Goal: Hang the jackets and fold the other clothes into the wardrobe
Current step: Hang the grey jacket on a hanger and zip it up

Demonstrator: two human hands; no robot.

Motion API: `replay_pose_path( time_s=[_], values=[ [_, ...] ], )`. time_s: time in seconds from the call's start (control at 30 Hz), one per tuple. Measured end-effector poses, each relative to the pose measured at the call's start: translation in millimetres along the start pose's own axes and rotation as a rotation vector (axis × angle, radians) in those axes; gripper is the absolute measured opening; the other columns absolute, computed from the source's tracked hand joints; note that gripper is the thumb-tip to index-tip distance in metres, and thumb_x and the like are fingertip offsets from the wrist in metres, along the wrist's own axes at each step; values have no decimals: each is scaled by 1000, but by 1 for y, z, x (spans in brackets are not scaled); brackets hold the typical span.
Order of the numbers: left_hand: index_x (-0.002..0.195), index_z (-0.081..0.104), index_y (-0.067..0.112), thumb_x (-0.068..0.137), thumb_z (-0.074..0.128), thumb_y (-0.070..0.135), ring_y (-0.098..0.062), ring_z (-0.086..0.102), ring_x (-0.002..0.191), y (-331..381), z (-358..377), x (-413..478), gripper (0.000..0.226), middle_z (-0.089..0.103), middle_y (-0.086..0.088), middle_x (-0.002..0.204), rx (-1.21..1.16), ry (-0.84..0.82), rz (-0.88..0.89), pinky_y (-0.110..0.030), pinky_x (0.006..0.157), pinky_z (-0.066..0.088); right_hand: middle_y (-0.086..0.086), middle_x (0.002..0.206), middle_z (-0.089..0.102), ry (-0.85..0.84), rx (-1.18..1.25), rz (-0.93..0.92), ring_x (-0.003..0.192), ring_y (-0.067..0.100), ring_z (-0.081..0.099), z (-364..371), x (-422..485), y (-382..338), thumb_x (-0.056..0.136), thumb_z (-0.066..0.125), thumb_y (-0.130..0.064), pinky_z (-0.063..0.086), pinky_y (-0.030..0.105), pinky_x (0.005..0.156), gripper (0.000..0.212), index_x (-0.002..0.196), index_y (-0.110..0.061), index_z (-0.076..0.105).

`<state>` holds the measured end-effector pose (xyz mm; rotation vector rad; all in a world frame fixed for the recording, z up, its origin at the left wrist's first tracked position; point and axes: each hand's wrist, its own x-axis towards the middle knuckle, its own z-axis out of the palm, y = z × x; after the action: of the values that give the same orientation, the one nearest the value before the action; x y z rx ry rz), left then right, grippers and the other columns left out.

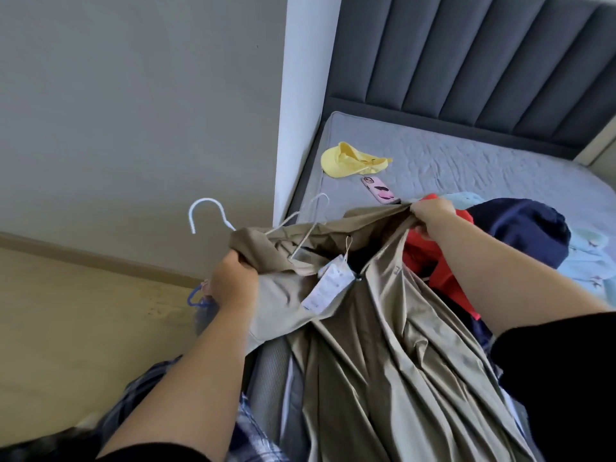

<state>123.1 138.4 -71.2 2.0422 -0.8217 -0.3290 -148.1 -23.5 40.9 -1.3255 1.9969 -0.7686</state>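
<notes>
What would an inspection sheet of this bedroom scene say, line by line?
Surface: grey mattress, wrinkled.
Job's things: khaki jacket with paper tags, white hanger hook poking out; red garment, navy garment heaped behind.
Clutter: yellow cap, pink phone.
Grippers: left hand and right hand each grip the jacket's shoulders.
Cables: nothing seen.
Surroundings: grey padded headboard, grey wall, wooden floor.

The khaki jacket (383, 328) I grip is thin, smooth cloth with a faint sheen, paper tags (328, 283) hanging from it. Its hanger (208, 211) looks white-coated. The mattress (466, 168) is matt quilted fabric, the headboard (483, 61) ribbed grey upholstery.
</notes>
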Motion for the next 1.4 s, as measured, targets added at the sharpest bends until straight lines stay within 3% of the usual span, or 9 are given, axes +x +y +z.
replay_pose_path(
  time_s=[0.13, 0.27, 0.43, 0.57, 0.73, 0.9, 1.1, 1.23, 1.4],
  values=[
    [85, 58, 0, 87, 42, -3, -38, 51, 77, 5, 4, -8, 17, 63, -24, 89, -35, -8, 102, -33, 66, 31, 10, 75, 54, -61, 575, 213, 63, 20, 53, 6, 8, 0, 89, 51, 5, 53, 36, 72, 12, 90, -7, 51],
    [83, 58, -4, 87, 44, -6, -43, 56, 82, 10, 4, -11, 14, 63, -27, 87, -144, -5, 156, -33, 67, 32, 9, 81, 56, -116, 674, 130, 65, 17, 55, 12, 7, -5, 89, 52, 7, 50, 25, 48, 17, 96, -8, 55],
    [83, 57, -3, 85, 45, -8, -37, 55, 79, 13, 4, -16, 14, 62, -26, 86, -76, -107, 288, -30, 65, 27, 8, 101, 69, 211, 203, -259, 93, 22, 65, 13, 2, -15, 82, 60, -6, 54, 34, 87, 33, 115, -9, 64],
    [83, 58, -2, 84, 47, -4, -38, 57, 79, 12, 10, -17, 12, 64, -22, 85, 10, -166, 347, -31, 65, 30, 11, 105, 68, 271, 8, -529, 96, 26, 63, 18, -29, -32, 81, 48, -1, 53, 40, 85, 39, 116, -12, 64],
    [78, 57, 0, 85, 50, -1, -40, 59, 77, 14, 12, -14, 10, 64, -22, 82, 92, -170, 367, -32, 62, 31, -2, 81, 64, -36, 80, -794, 64, 2, 54, 41, -92, -62, 75, 44, 8, 37, 3, 54, 48, 108, -17, 68],
    [76, 54, 5, 86, 47, 0, -41, 57, 79, 14, 9, -12, 13, 64, -23, 85, 47, -180, 360, -33, 61, 31, 2, 91, 69, -781, -369, -761, 66, 10, 67, 57, -115, -48, 89, 58, -7, 54, 20, 59, 36, 119, -27, 54],
    [64, 39, 12, 84, 41, -7, -38, 51, 72, 20, 5, -13, 27, 55, -15, 70, -156, -141, 287, -35, 60, 31, 5, 124, 60, -236, -670, -820, 112, 25, 54, 59, -75, -35, 98, 44, -28, 40, 36, 92, 30, 124, -23, 59],
    [67, 43, 10, 82, 41, -9, -39, 53, 75, 31, 3, -17, 25, 60, -22, 76, -174, -142, 296, -34, 62, 33, -5, 66, 54, -377, -676, -804, 77, 23, 53, 68, -83, -29, 97, 47, -27, 33, 29, 61, 34, 64, -24, 51],
    [81, 59, -1, 84, 43, -5, -45, 56, 81, 84, -33, 2, 16, 64, -28, 87, -147, -83, 390, -37, 63, 35, -6, 52, 43, -326, -367, -852, 51, 11, 40, 43, -105, -71, 88, 47, -6, 29, 23, 49, 38, 54, -22, 44]
  ],
)
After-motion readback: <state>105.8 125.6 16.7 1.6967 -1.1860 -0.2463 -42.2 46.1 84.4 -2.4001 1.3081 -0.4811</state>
